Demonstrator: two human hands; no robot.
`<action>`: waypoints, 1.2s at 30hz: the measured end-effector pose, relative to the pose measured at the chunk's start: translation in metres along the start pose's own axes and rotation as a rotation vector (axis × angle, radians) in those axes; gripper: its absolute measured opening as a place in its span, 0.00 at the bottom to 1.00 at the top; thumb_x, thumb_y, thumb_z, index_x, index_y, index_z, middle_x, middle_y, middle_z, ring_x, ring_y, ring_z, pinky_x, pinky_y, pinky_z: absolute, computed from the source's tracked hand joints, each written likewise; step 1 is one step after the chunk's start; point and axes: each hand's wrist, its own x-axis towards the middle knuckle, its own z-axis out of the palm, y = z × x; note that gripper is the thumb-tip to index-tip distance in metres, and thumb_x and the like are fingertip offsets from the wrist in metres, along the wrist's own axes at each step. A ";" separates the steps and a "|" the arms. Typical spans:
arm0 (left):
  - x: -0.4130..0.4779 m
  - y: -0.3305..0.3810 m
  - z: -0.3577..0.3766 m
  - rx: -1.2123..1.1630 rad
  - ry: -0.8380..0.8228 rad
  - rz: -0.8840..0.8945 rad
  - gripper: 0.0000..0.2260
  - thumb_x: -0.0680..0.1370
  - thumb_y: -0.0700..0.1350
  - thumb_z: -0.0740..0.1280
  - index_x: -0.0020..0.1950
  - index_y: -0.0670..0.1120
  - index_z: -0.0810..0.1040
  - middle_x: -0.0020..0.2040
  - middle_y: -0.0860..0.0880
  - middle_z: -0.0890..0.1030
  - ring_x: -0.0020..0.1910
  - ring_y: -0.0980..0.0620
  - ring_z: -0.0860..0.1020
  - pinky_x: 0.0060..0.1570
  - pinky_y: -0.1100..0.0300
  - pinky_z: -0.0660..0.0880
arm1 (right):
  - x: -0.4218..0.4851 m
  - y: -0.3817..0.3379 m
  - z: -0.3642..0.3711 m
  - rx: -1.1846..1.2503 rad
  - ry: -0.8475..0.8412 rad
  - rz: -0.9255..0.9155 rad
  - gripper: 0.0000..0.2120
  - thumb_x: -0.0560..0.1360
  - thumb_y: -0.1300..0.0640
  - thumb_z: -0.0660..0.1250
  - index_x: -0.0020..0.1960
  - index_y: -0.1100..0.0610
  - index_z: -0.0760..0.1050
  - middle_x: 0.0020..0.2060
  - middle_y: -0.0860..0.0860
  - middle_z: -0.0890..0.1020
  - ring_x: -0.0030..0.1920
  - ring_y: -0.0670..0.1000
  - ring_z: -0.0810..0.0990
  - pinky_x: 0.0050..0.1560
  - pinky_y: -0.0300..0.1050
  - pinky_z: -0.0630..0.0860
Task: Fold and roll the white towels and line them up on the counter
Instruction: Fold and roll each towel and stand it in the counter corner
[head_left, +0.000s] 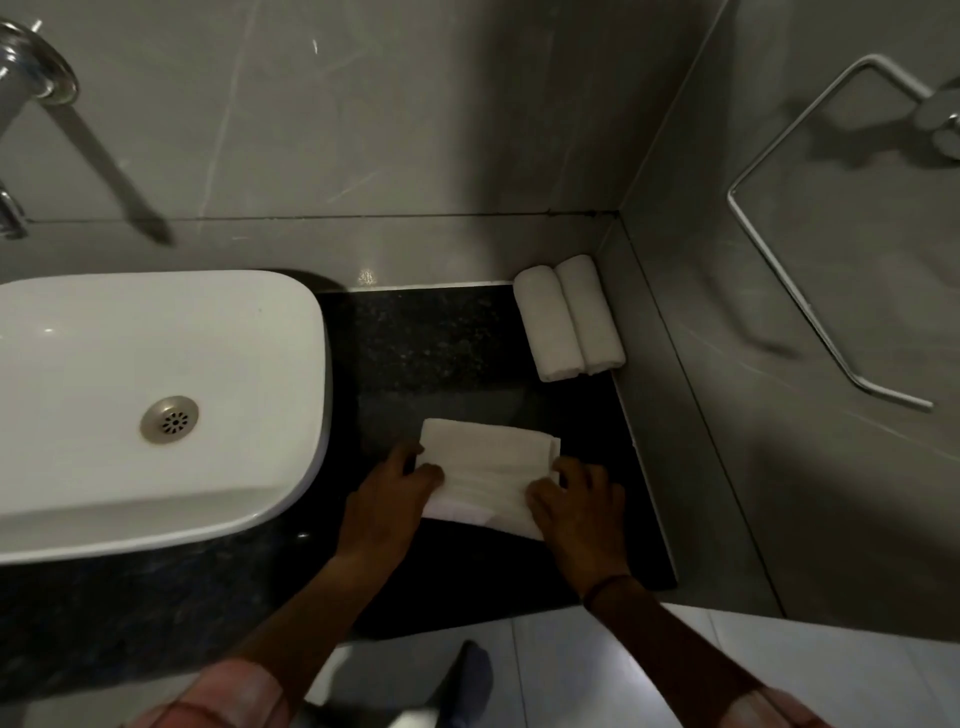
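Note:
A folded white towel (485, 462) lies flat on the black counter (426, 353), near its front edge. My left hand (389, 499) grips the towel's left end, thumb on top. My right hand (576, 506) grips its right end, fingers curled over the near corner. Two rolled white towels (569, 317) lie side by side in the back right corner of the counter, touching each other and close to the wall.
A white basin (156, 395) with a metal drain fills the counter's left half, a chrome tap (36, 78) above it. Grey tiled walls close the back and right sides. A metal towel ring (810, 291) hangs on the right wall.

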 end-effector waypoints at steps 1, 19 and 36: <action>-0.001 -0.003 -0.002 0.113 0.016 0.105 0.17 0.76 0.66 0.60 0.61 0.64 0.76 0.65 0.54 0.77 0.57 0.47 0.78 0.47 0.51 0.77 | -0.002 0.002 0.002 -0.079 0.020 -0.110 0.13 0.76 0.40 0.62 0.51 0.44 0.82 0.60 0.52 0.81 0.55 0.59 0.74 0.51 0.56 0.74; 0.115 0.095 -0.005 0.359 0.175 0.195 0.18 0.77 0.56 0.68 0.65 0.54 0.72 0.60 0.46 0.72 0.49 0.45 0.78 0.38 0.53 0.77 | 0.077 0.021 -0.010 0.782 -0.778 0.926 0.27 0.77 0.37 0.67 0.46 0.63 0.80 0.27 0.53 0.84 0.24 0.52 0.79 0.33 0.40 0.72; 0.128 0.099 0.018 0.278 -0.229 0.127 0.55 0.72 0.73 0.66 0.83 0.47 0.39 0.84 0.44 0.38 0.80 0.37 0.58 0.72 0.41 0.69 | 0.095 -0.032 -0.028 1.368 -0.831 1.371 0.30 0.78 0.34 0.64 0.52 0.63 0.78 0.36 0.57 0.79 0.31 0.53 0.77 0.30 0.44 0.73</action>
